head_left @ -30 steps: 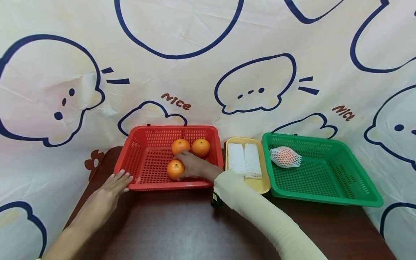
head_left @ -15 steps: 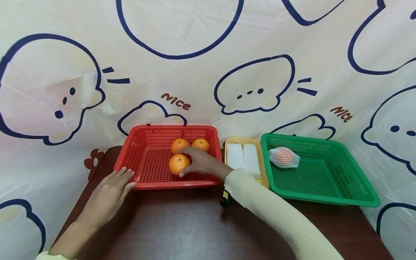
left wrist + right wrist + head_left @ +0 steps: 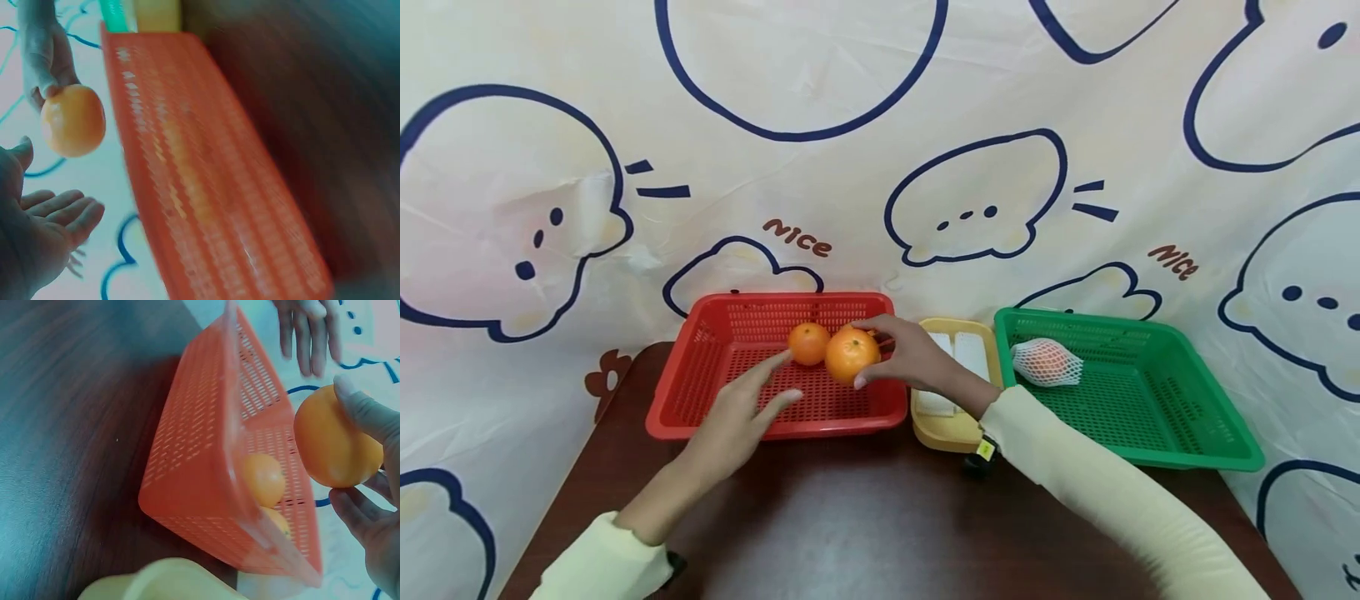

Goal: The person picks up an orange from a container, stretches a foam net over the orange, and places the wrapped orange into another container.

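Note:
My right hand (image 3: 917, 358) grips an orange (image 3: 850, 357) between thumb and fingers, raised over the right part of the red basket (image 3: 658, 421). From the right wrist view, the held orange (image 3: 337, 437) is clear above the basket rim. My left hand (image 3: 737, 417) reaches over the basket's front rim, thumb and fingers apart, holding nothing. Its fingertips point at the held orange, with a gap between them in the left wrist view. One orange (image 3: 808, 343) lies in the basket. Another orange (image 3: 277, 522) shows there in the right wrist view but is mostly hidden behind my right hand in the head view.
Right of the red basket stands a yellow tray (image 3: 947, 439) with white foam net sleeves (image 3: 972, 354). Beyond it is a green basket (image 3: 1157, 417) holding a fruit in a foam net (image 3: 1047, 362). A patterned cloth (image 3: 820, 183) hangs behind the dark wooden table (image 3: 865, 517).
My right hand has lifted the front orange up and to the right. My left hand has left the red basket's left front corner and moved right, towards the orange.

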{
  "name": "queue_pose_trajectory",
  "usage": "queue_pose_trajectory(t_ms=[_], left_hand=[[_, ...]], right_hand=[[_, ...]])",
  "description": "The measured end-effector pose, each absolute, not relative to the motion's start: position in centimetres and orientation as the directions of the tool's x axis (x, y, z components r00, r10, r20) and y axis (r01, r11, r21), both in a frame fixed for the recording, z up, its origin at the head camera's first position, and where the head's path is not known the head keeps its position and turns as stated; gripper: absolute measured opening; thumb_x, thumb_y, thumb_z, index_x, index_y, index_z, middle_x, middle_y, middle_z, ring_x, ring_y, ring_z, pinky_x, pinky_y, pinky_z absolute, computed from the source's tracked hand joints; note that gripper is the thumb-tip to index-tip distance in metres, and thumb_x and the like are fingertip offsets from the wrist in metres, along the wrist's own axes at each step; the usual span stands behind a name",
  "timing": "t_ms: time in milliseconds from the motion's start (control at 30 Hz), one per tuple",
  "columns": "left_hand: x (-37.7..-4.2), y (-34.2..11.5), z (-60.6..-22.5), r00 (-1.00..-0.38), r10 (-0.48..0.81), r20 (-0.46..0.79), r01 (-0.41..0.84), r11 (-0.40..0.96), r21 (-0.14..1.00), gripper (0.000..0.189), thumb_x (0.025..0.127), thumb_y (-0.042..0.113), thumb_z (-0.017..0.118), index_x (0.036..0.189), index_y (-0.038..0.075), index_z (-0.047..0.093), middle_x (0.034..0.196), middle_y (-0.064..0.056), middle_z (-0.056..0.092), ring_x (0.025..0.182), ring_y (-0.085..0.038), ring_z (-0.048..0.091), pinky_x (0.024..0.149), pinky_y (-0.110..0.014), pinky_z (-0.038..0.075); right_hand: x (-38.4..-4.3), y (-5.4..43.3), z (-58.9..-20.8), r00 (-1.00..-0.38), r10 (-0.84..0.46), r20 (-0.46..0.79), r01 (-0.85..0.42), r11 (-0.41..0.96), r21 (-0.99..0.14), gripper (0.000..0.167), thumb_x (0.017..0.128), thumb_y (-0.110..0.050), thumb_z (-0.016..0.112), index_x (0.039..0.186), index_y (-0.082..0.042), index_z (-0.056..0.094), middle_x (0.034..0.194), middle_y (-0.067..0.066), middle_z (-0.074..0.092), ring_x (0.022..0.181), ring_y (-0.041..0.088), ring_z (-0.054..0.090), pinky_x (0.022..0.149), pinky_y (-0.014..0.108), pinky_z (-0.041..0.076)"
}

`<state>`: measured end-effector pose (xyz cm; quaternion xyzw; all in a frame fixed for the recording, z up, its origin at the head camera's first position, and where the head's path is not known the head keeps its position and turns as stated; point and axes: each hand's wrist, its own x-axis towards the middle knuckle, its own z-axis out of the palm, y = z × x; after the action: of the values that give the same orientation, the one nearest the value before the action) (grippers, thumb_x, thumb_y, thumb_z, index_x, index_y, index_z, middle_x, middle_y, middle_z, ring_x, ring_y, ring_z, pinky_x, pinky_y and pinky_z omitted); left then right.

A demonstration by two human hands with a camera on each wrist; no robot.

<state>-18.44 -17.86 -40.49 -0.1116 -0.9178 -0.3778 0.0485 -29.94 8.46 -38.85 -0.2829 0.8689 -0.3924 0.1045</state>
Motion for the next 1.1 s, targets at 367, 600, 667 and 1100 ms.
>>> queue_pose_trajectory(t_ms=[367, 600, 667, 1100], left_hand=[[-21.5, -11.2, -38.4, -0.959, 0.256, 0.120, 0.208, 0.355, 0.912, 0.079, 0.086, 0.035, 0.083, 0.153, 0.020, 0.045, 0.149, -0.005, 0.056, 0.134, -0.027, 0.058, 0.109, -0.048, 0.051], [-21.9, -8.3, -38.1, -0.948, 0.303, 0.096, 0.190, 0.298, 0.936, 0.079, 0.085, 0.031, 0.085, 0.152, 0.024, 0.046, 0.148, -0.005, 0.054, 0.130, -0.029, 0.060, 0.107, -0.046, 0.053], [-21.9, -7.8, -38.1, -0.947, 0.311, 0.083, 0.178, 0.290, 0.940, 0.077, 0.084, 0.030, 0.085, 0.151, 0.024, 0.047, 0.148, -0.004, 0.055, 0.131, -0.029, 0.060, 0.107, -0.046, 0.053], [-21.7, -5.9, -38.2, -0.919, 0.392, 0.049, 0.145, 0.219, 0.965, 0.069, 0.083, 0.028, 0.088, 0.143, 0.021, 0.054, 0.144, -0.002, 0.057, 0.128, -0.026, 0.062, 0.104, -0.042, 0.055]], right_hand=[[-27.3, 12.7, -36.4, -0.864, -0.503, 0.040, -0.342, 0.525, -0.779, 0.080, 0.074, -0.054, 0.086, 0.145, -0.028, 0.057, 0.139, -0.005, 0.060, 0.121, 0.023, 0.059, 0.095, 0.042, 0.058], [-26.0, 15.0, -36.2, -0.853, -0.516, 0.074, -0.349, 0.461, -0.816, 0.073, 0.078, -0.043, 0.087, 0.144, -0.029, 0.058, 0.141, -0.004, 0.060, 0.123, 0.024, 0.059, 0.102, 0.046, 0.055], [-25.8, 15.5, -36.3, -0.851, -0.520, 0.071, -0.348, 0.457, -0.819, 0.075, 0.078, -0.041, 0.087, 0.145, -0.027, 0.057, 0.142, -0.004, 0.059, 0.124, 0.023, 0.058, 0.103, 0.048, 0.054], [-24.3, 18.7, -36.7, -0.865, -0.499, -0.044, -0.192, 0.411, -0.891, 0.069, 0.084, -0.040, 0.084, 0.146, -0.028, 0.057, 0.144, 0.002, 0.055, 0.129, 0.029, 0.052, 0.100, 0.041, 0.056]])
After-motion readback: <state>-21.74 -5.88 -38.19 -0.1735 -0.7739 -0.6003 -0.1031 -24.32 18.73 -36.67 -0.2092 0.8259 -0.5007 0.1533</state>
